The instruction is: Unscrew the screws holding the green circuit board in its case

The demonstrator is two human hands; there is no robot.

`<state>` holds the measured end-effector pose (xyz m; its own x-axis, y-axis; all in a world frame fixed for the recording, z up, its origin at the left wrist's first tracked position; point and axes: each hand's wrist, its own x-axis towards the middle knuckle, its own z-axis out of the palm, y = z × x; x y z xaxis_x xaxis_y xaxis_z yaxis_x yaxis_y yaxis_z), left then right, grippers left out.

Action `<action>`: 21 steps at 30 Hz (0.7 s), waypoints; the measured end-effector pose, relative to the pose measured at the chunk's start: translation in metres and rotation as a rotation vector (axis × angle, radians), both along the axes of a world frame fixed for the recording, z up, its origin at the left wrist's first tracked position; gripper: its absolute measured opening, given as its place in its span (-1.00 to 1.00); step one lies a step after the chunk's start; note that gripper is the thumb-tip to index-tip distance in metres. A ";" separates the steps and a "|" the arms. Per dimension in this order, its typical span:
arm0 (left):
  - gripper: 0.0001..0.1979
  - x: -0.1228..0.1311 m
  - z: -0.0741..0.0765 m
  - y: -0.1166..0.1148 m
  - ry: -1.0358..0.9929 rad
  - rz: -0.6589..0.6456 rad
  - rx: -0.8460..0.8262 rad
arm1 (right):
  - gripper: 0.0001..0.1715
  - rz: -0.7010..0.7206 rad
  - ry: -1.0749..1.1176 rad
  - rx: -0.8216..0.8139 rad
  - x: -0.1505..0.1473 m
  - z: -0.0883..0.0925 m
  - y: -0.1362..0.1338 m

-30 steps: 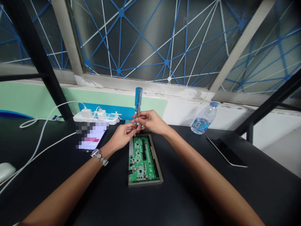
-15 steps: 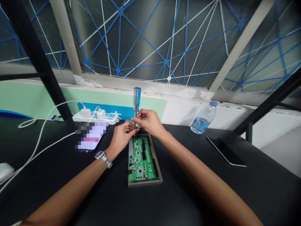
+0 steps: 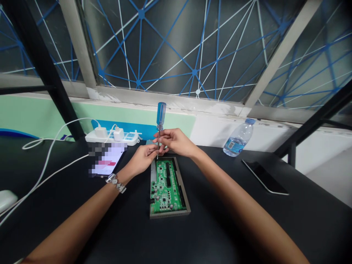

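A screwdriver with a translucent blue handle (image 3: 161,114) stands nearly upright, its thin steel shaft (image 3: 158,145) pinched between the fingertips of my left hand (image 3: 141,159) and my right hand (image 3: 176,142). Its tip hangs just above the top edge of a green circuit board (image 3: 166,187). The board lies in an open grey metal casing (image 3: 169,214) on the table, directly below my hands. A metal bracelet-style watch (image 3: 116,183) circles my left wrist.
A black table (image 3: 220,227) holds a white power strip (image 3: 112,136) with chargers and white cables, a pixelated phone (image 3: 106,159), a water bottle (image 3: 238,138) and a dark tablet (image 3: 264,178). A white mouse (image 3: 6,201) sits at the left edge. Black frame posts stand at both sides.
My left hand and wrist have shifted slightly left since the earlier frames. My right fingers have spread a little along the shaft. The screwdriver remains upright over the board's top edge.
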<state>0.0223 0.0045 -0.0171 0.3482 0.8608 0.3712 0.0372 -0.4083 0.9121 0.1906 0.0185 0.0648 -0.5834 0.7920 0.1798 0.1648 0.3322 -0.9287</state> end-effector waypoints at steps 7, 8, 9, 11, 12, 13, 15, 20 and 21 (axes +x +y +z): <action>-0.74 0.003 -0.003 -0.005 0.030 0.222 0.113 | -0.82 -0.089 0.008 0.142 -0.002 -0.009 0.007; -0.76 0.004 -0.003 -0.006 0.038 0.267 0.126 | -0.79 -0.106 0.012 0.160 -0.002 -0.010 0.008; -0.77 0.005 -0.003 -0.007 0.048 0.305 0.137 | -0.77 -0.127 0.013 0.177 -0.002 -0.012 0.008; -0.76 0.007 -0.002 -0.010 0.059 0.357 0.149 | -0.75 -0.171 0.006 0.211 -0.003 -0.014 0.009; -0.75 0.007 -0.002 -0.010 0.059 0.373 0.147 | -0.74 -0.192 0.003 0.229 -0.004 -0.015 0.009; -0.76 0.008 -0.002 -0.011 0.057 0.381 0.140 | -0.74 -0.212 0.000 0.248 -0.004 -0.016 0.009; -0.79 0.008 -0.002 -0.010 0.047 0.380 0.117 | -0.75 -0.250 -0.012 0.289 -0.006 -0.018 0.008; -0.81 0.004 -0.004 -0.006 -0.012 0.311 0.061 | -0.72 -0.298 -0.055 0.338 -0.006 -0.016 0.007; -0.81 0.003 -0.004 -0.005 -0.023 0.289 0.048 | -0.72 -0.271 -0.058 0.317 -0.006 -0.014 0.007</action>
